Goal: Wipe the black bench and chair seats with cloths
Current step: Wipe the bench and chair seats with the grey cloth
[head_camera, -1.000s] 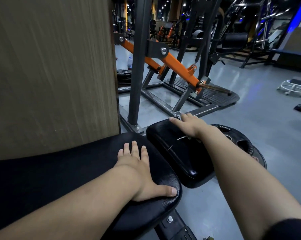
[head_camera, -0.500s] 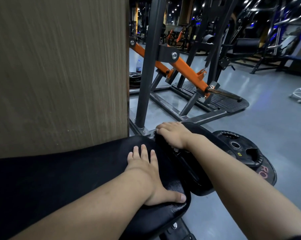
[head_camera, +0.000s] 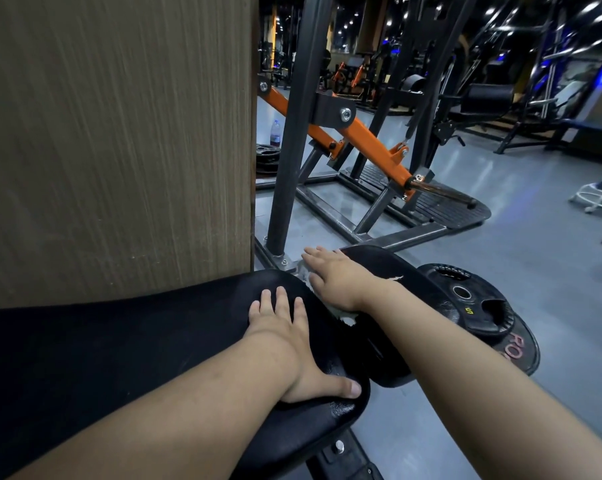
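Note:
The long black bench pad (head_camera: 136, 341) runs from the lower left to the centre. My left hand (head_camera: 285, 337) lies flat on its right end, fingers apart, thumb along the front edge, holding nothing. Just to the right is the smaller black seat pad (head_camera: 389, 358), with white tear marks on its surface. My right hand (head_camera: 337, 278) presses down on the seat's far left corner. A pale cloth (head_camera: 304, 271) shows under its fingers and again below the wrist; most of it is hidden by the hand.
A wooden panel (head_camera: 119, 133) stands directly behind the bench. Beyond the seat rises a dark steel machine frame (head_camera: 292, 133) with an orange arm (head_camera: 372, 143). Stacked weight plates (head_camera: 476, 306) lie on the floor right of the seat. A water bottle (head_camera: 275, 132) stands further back.
My right hand has slid from the seat's far right edge across to its left corner and its fingers have spread out. The left hand has stayed planted on the bench.

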Tool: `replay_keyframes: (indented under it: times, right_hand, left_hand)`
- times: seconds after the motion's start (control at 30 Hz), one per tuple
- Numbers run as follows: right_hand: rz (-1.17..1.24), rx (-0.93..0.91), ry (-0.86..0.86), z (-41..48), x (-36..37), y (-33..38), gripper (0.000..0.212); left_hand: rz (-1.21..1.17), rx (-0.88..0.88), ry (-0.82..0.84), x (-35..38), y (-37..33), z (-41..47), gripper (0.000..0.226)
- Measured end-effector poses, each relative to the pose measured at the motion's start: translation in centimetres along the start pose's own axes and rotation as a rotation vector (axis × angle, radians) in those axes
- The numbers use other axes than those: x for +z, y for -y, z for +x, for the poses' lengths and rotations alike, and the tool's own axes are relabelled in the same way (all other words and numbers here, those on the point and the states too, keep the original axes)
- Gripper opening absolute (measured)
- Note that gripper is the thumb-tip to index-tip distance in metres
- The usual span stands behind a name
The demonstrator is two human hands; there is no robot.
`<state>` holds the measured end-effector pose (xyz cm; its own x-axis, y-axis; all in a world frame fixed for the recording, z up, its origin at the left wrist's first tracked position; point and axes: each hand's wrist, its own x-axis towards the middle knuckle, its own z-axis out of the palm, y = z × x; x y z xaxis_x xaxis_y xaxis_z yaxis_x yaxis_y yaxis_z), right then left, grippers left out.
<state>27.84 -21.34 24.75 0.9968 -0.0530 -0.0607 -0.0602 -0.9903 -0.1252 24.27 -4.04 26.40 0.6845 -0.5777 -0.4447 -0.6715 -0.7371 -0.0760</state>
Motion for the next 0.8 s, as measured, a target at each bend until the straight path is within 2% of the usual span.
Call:
replay_keyframes:
  times: [0.17,0.33,0.4,0.47,0.57,0.67,0.8]
  right_hand:
    - [-0.159,0.079,-0.023,-2.4,0.8,0.3,0.061]
    - [-0.182,0.125,-0.072,-7.3,1.9,0.2,0.064]
    - [-0.198,0.123,-0.105,-9.6,2.4,0.0,0.072]
    - [-0.219,0.093,-0.21,-12.0,3.2,-0.2,0.075]
    - [-0.196,0.034,-0.381,-15.5,4.6,-0.9,0.061]
    - [-0.1,0.014,-0.482,-17.8,6.3,-3.0,0.056]
    - [-0.052,0.189,-0.593,-18.9,7.3,-8.2,0.061]
  left_hand:
    - [0.003,-0.005,-0.002,0.1,0.1,0.1,0.148]
    - [0.007,-0.002,0.001,0.2,0.1,0.2,0.149]
    - [0.008,-0.004,0.0,0.2,0.1,0.2,0.149]
    - [0.01,-0.006,-0.003,0.2,0.1,0.2,0.149]
    - [0.017,-0.005,-0.007,0.3,0.1,0.2,0.15]
    - [0.021,-0.002,-0.01,0.3,0.2,0.2,0.15]
    - [0.027,0.0,0.002,0.3,0.2,0.2,0.149]
